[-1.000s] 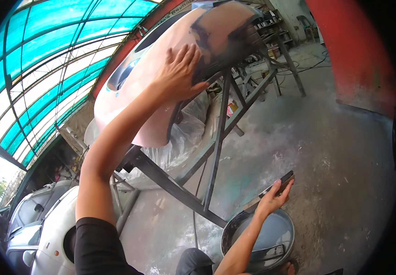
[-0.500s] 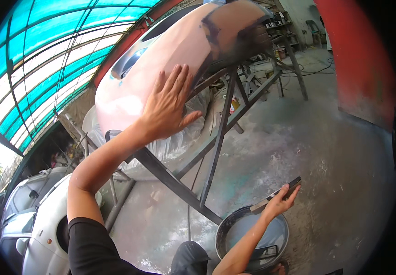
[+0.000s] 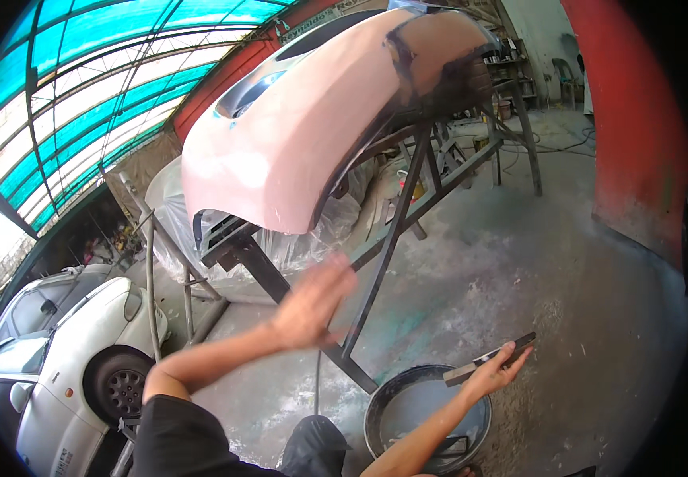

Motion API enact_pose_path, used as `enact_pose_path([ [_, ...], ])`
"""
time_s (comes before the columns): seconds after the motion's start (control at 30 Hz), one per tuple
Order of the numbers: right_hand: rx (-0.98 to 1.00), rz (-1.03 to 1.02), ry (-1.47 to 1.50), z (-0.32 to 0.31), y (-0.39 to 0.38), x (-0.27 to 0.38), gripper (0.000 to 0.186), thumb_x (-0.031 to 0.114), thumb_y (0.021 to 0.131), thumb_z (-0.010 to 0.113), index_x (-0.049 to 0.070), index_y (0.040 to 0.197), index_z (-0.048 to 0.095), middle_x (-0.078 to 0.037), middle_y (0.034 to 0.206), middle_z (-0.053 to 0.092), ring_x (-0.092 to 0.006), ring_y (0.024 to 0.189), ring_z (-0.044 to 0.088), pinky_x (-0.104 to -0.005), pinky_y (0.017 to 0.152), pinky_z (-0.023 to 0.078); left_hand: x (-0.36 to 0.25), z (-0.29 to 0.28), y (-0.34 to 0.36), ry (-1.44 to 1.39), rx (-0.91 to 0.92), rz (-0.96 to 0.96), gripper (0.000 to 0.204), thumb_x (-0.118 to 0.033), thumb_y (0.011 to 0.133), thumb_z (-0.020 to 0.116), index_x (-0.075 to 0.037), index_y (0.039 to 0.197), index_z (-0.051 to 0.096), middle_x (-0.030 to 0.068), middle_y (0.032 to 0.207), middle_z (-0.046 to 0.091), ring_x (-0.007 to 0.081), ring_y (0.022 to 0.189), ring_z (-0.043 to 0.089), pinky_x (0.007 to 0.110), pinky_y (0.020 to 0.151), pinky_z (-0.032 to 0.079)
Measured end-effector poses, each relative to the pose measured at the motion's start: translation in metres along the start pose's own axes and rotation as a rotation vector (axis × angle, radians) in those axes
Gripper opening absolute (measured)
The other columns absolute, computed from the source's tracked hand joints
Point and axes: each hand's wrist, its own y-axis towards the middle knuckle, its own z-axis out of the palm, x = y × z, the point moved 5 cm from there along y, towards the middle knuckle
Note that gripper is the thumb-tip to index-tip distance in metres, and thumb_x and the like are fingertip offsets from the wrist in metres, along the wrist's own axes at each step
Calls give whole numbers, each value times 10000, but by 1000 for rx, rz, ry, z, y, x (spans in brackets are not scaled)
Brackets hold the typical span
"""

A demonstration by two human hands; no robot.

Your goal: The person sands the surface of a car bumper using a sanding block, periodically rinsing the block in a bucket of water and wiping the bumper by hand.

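Observation:
My left hand (image 3: 314, 304) is blurred by motion, its fingers loosely extended and holding nothing, in front of the metal stand below the bumper. The pale pink car bumper (image 3: 280, 151), with dark and tan patches at its far end, rests on the dark metal stand (image 3: 388, 238). My right hand (image 3: 493, 372) grips a long, flat sanding block (image 3: 461, 372) above a round black basin (image 3: 373, 415) of cloudy greyish liquid on the floor.
A white car (image 3: 69, 358) and a darker car behind it stand at the left, near grey pipe frames (image 3: 153, 278). Plastic sheeting (image 3: 165, 222) lies behind the stand. A red panel (image 3: 634, 143) rises at the right. Shelves (image 3: 511, 63), a chair and hoses are at the back.
My left hand has left the bumper's surface and moved down below it. My right hand still holds the block over the basin, slightly lower in view.

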Motion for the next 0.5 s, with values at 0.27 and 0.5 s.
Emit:
enact_pose_path([
  [0.27, -87, 26, 55, -30, 23, 17, 610, 324, 1088, 645, 17, 1591, 488, -229, 1564, 554, -322, 1360, 614, -403, 1101, 496, -273, 313, -80, -1035, 766, 337, 368, -307, 1007, 612, 5, 1175, 711, 246, 1119, 713, 416, 1070, 696, 499, 902, 562],
  [0.5, -71, 18, -113, -40, 22, 21, 623, 330, 1083, 657, 6, 1587, 489, -221, 1551, 566, -305, 1332, 629, -392, 1082, 506, -332, 406, -126, -803, 1081, 182, 396, -356, 998, 612, 20, 985, 734, 286, 977, 723, 452, 928, 712, 527, 792, 567],
])
